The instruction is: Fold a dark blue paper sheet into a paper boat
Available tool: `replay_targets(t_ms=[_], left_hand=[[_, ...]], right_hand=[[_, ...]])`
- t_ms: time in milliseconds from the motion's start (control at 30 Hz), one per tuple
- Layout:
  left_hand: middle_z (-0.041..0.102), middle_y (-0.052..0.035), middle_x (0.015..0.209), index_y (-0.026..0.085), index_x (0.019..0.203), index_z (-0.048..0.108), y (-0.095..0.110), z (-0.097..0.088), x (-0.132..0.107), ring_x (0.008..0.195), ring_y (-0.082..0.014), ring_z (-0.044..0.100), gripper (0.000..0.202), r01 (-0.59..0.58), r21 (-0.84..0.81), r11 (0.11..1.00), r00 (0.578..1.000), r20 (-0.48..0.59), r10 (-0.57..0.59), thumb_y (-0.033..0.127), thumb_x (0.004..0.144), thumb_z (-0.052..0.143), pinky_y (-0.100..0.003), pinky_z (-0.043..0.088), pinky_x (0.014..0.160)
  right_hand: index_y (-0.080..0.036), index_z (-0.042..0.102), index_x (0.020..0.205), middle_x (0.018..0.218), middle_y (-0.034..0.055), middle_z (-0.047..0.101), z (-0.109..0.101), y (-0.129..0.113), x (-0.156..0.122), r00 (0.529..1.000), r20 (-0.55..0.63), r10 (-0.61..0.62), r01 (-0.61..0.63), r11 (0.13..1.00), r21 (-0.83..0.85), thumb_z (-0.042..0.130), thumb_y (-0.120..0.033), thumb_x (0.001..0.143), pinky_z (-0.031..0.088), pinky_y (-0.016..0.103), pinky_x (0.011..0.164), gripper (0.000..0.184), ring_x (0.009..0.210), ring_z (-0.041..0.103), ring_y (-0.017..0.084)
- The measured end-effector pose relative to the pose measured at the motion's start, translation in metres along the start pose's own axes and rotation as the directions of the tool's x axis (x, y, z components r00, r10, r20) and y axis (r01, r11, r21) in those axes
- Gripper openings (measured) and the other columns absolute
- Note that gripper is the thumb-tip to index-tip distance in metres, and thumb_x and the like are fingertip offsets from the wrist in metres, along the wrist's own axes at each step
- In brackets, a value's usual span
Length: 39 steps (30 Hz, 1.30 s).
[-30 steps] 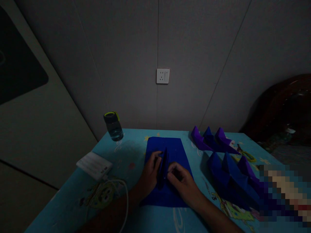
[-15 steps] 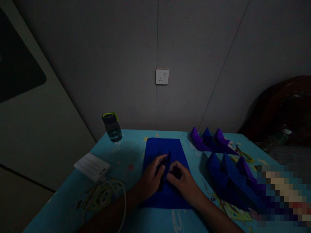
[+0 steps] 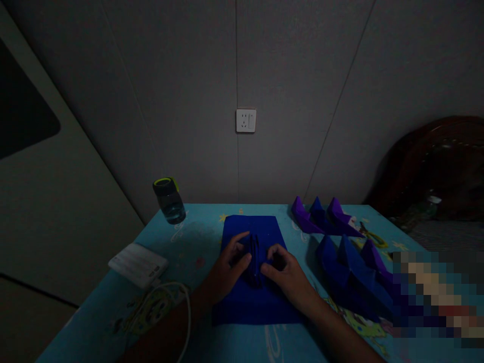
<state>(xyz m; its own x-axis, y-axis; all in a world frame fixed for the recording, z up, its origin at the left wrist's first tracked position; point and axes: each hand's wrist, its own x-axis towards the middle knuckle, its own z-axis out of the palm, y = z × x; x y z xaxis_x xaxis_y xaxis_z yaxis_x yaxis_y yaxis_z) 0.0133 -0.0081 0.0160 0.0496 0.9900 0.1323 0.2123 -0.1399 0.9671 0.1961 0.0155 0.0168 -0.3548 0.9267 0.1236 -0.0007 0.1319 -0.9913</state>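
A small folded piece of blue paper (image 3: 256,267) stands on edge between my hands, its upper layers slightly parted. My left hand (image 3: 230,264) grips its left side, thumb against the near face and index finger stretched toward the top. On the other side, my right hand (image 3: 287,275) has its thumb and curled fingers at the paper's right edge. Beneath both lies a larger flat blue sheet (image 3: 242,308). Dim light hides the exact folds.
Folded paper boats in blue (image 3: 351,277) and purple (image 3: 336,214) stand to the right, with yellow-handled scissors (image 3: 376,239) behind. At left are a water bottle (image 3: 170,201) and a white power bank (image 3: 139,264) with a cable (image 3: 189,312). A blurred patch covers the far right.
The folded paper has gone from one thin upright edge to parted layers, and it sits lower. My hands have moved slightly apart; the view has shifted a little.
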Motion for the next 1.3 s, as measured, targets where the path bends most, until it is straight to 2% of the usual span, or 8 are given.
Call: replay_targets(t_ms=[200,333,500,633,800,1033,1167,1300], left_hand=[[0.064,-0.0038,0.1,0.022,0.128,0.058,-0.002,0.001,0.004,0.09,-0.019,0.062,0.045,0.057,0.031,0.998,0.996,-0.07,-0.054,0.044,0.088,0.057,-0.031,0.049,0.082],[0.067,-0.0079,0.119,0.022,0.128,0.06,-0.003,-0.001,0.004,0.109,-0.0236,0.062,0.044,0.03,0.036,0.999,0.997,-0.072,-0.027,0.044,0.09,0.054,-0.038,0.046,0.097],[0.068,-0.0092,0.121,0.022,0.117,0.068,-0.007,-0.003,-0.001,0.119,-0.0265,0.058,0.038,-0.109,0.227,0.968,0.989,-0.073,0.129,0.043,0.093,0.046,-0.043,0.038,0.107],[0.073,-0.0062,0.083,0.022,0.084,0.074,-0.004,-0.003,-0.006,0.081,-0.0248,0.066,0.027,-0.166,0.346,0.923,0.984,-0.009,0.18,0.046,0.082,0.063,-0.034,0.051,0.078],[0.062,-0.0004,0.056,0.018,0.057,0.062,0.002,-0.003,-0.004,0.055,-0.0163,0.057,0.043,-0.088,0.359,0.929,0.996,0.037,0.08,0.046,0.089,0.055,-0.027,0.043,0.056],[0.073,-0.0037,0.082,0.023,0.085,0.072,-0.006,-0.002,-0.006,0.076,-0.0222,0.066,0.018,-0.23,0.406,0.884,0.968,0.0,0.252,0.039,0.082,0.063,-0.032,0.052,0.077],[0.074,-0.0071,0.105,0.024,0.113,0.067,-0.011,0.001,-0.01,0.097,-0.0274,0.067,0.039,-0.142,0.399,0.906,0.98,-0.069,0.184,0.04,0.077,0.067,-0.036,0.051,0.088],[0.074,-0.0075,0.101,0.023,0.108,0.067,-0.012,0.004,-0.01,0.095,-0.0271,0.067,0.031,-0.11,0.42,0.901,0.989,-0.046,0.142,0.04,0.082,0.062,-0.037,0.05,0.087]], right_hand=[[-0.026,0.057,0.121,0.109,0.0046,0.057,-0.01,-0.006,-0.005,0.993,0.076,-0.094,0.107,0.976,-0.19,0.075,-0.051,0.075,0.045,0.033,0.082,0.055,0.095,0.054,0.022],[-0.03,0.056,0.131,0.106,0.0056,0.058,-0.012,-0.002,-0.006,0.977,0.147,-0.154,0.199,0.902,-0.383,0.076,-0.043,0.078,0.045,0.036,0.088,0.058,0.099,0.056,0.024],[-0.028,0.061,0.124,0.107,0.0078,0.064,-0.015,0.003,-0.003,0.975,0.118,-0.188,0.222,0.837,-0.501,0.061,-0.037,0.091,0.044,0.038,0.09,0.034,0.1,0.06,0.025],[-0.023,0.067,0.095,0.089,0.005,0.07,-0.016,0.003,-0.002,0.972,0.112,-0.206,0.235,0.834,-0.5,0.053,-0.04,0.095,0.045,0.034,0.077,0.022,0.082,0.064,0.023],[-0.021,0.057,0.069,0.06,-0.0016,0.059,-0.012,0.005,-0.003,0.983,0.132,-0.125,0.173,0.861,-0.477,0.048,-0.046,0.096,0.038,0.027,0.057,0.038,0.055,0.055,0.016],[-0.02,0.062,0.076,0.069,0.0012,0.066,-0.011,0.007,-0.003,0.971,0.217,-0.101,0.193,0.863,-0.466,0.044,-0.046,0.098,0.043,0.028,0.062,0.038,0.063,0.06,0.019],[-0.02,0.065,0.08,0.072,0.0018,0.069,-0.007,0.007,-0.005,0.961,0.257,-0.1,0.216,0.851,-0.478,0.045,-0.045,0.097,0.044,0.029,0.063,0.036,0.064,0.062,0.02],[-0.021,0.065,0.078,0.074,0.0028,0.07,-0.003,0.007,-0.008,0.963,0.242,-0.115,0.23,0.822,-0.522,0.048,-0.044,0.097,0.044,0.03,0.065,0.034,0.067,0.064,0.021]])
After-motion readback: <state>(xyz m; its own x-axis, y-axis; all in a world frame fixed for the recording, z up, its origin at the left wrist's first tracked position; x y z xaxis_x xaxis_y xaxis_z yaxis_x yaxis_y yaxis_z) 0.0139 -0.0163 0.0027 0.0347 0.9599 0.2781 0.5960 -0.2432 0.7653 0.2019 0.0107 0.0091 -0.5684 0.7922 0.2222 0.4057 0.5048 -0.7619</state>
